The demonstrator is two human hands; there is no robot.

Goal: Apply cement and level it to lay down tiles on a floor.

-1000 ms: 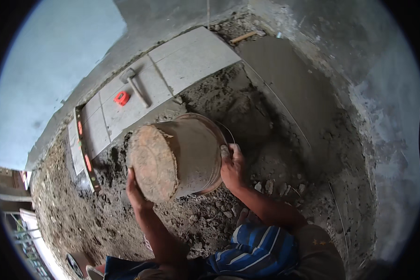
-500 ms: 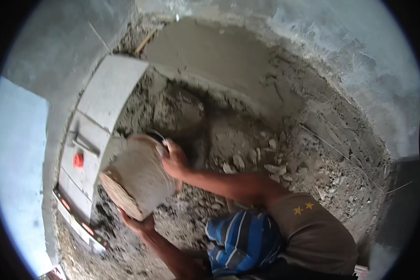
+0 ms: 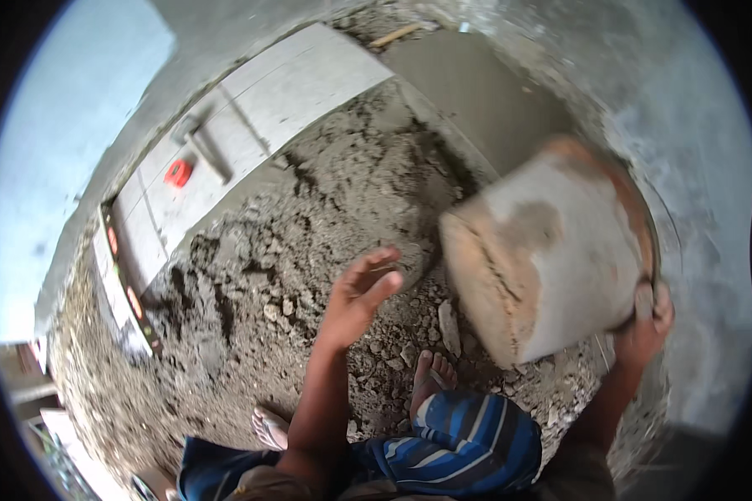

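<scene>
A mud-smeared whitish bucket (image 3: 551, 250) hangs tipped on its side at the right, its dirty base turned toward the left. My right hand (image 3: 646, 324) grips it at the lower right, by the rim; whether the handle is also in the fingers I cannot tell. My left hand (image 3: 363, 296) is empty, fingers apart, above the heap of wet mortar (image 3: 351, 184) and away from the bucket. The bucket's mouth faces away, so its inside is hidden.
Pale tiles (image 3: 309, 71) run along the far left, bearing a hammer (image 3: 202, 150) and a red tape measure (image 3: 177, 174). A spirit level (image 3: 127, 280) lies at their near end. Smooth grey mortar (image 3: 468, 92) spreads at the back; broken rubble (image 3: 401, 355) lies around my feet.
The bucket has swung from the left over to the right. My left hand has let go of its base and opened, while my right hand still holds it.
</scene>
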